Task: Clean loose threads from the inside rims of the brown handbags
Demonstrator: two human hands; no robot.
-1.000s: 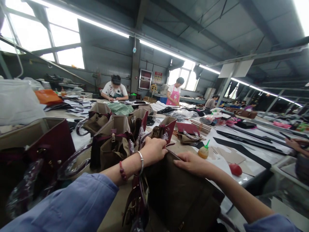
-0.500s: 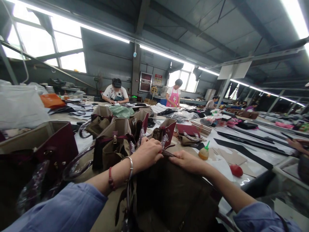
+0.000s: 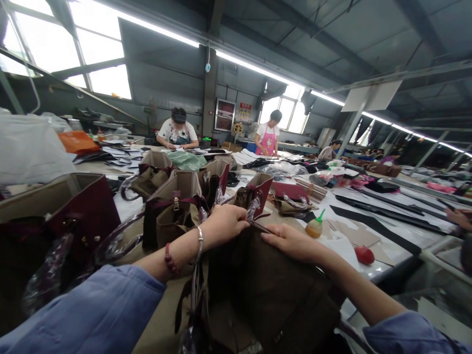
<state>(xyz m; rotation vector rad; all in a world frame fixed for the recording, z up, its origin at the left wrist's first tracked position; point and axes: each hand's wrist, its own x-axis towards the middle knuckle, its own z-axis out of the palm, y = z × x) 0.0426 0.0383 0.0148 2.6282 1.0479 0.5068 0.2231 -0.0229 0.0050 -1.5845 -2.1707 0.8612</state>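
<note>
A dark brown handbag stands open in front of me, its inside facing up. My left hand is closed at the bag's upper edge, thumb and fingers pinched near a thin dark strap end. On the same edge, a little to the right, my right hand grips the rim between thumb and fingers. Left of my left hand is an open tan and maroon handbag with a metal clasp. Whether a small tool sits inside my left fingers is hidden.
More maroon bags with plastic-wrapped handles stand at the left. A glue bottle with a green nozzle and a red object lie on the table at right, near black strips. Two people work across the table; another person's hand shows at far right.
The camera view has tilted slightly. My left fingers have shifted a little at the bag's edge, and a red bit seen by them before no longer shows. Both hands stay on the bag.
</note>
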